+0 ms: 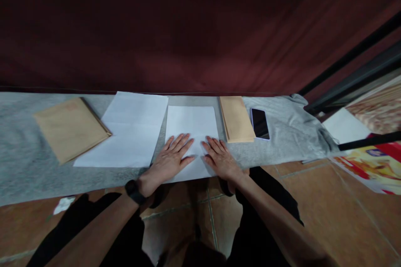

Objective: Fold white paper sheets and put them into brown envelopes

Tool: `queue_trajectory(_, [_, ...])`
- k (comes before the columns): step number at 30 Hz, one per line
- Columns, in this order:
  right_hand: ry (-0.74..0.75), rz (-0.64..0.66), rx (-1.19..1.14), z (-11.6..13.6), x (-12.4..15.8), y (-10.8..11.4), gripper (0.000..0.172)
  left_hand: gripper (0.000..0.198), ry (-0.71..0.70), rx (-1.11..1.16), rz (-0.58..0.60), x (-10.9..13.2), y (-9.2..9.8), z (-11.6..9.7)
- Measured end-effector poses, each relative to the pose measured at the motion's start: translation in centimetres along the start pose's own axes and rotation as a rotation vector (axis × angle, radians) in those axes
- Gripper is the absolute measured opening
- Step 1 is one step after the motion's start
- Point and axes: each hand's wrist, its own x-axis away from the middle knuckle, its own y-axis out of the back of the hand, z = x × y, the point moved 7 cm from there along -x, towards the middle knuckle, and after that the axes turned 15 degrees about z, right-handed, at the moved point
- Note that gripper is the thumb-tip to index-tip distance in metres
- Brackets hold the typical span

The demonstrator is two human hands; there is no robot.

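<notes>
A white sheet of paper [191,120] lies flat on the grey cloth in front of me, with a faint crease across it. My left hand [171,156] rests palm down on its left part, fingers spread. On its right part lies my right hand [221,157], also flat with the fingers a little apart. Left of the sheet are larger white papers [133,133] with a fold line across them. Brown envelopes [237,119] lie just right of the sheet, close to my right hand.
A stack of brown envelopes [72,127] overlaps the white papers at the left. A phone [260,124] lies beside the right-hand envelopes. The grey cloth [288,133] covers a narrow bench against a dark red curtain [200,33]. Black metal bars [354,58] stand at the right.
</notes>
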Motion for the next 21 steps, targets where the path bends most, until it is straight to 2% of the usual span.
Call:
queue_trajectory(4, [0.079, 0.050, -0.045, -0.7, 1.1, 1.1, 0.055, 0.071, -0.012, 0.025, 0.051, 2.1, 0.4, 0.2])
queue_trajectory(7, [0.127, 0.156, -0.074, -1.1, 2.2, 1.4, 0.072, 0.086, -0.117, 0.027, 0.146, 3.8, 0.3, -1.3])
queue_trajectory(10, [0.152, 0.252, -0.071, -1.2, 3.2, 1.3, 0.095, 0.075, -0.160, 0.025, 0.166, 4.9, 0.5, -2.1])
queue_trajectory(12, [0.156, 0.277, -0.062, -1.0, 3.6, 1.3, 0.099, 0.067, -0.158, 0.053, 0.168, 5.1, 0.9, -1.9])
queue_trajectory(17, [0.186, 0.293, -0.087, -0.9, 3.8, 2.2, 0.083, 0.041, -0.168, 0.281, 0.209, 5.3, 2.3, 0.3])
queue_trajectory(21, [0.209, 0.233, -0.180, -1.2, 3.4, 3.3, 0.061, 0.031, -0.054, 0.585, 0.241, 5.5, 3.3, 2.8])
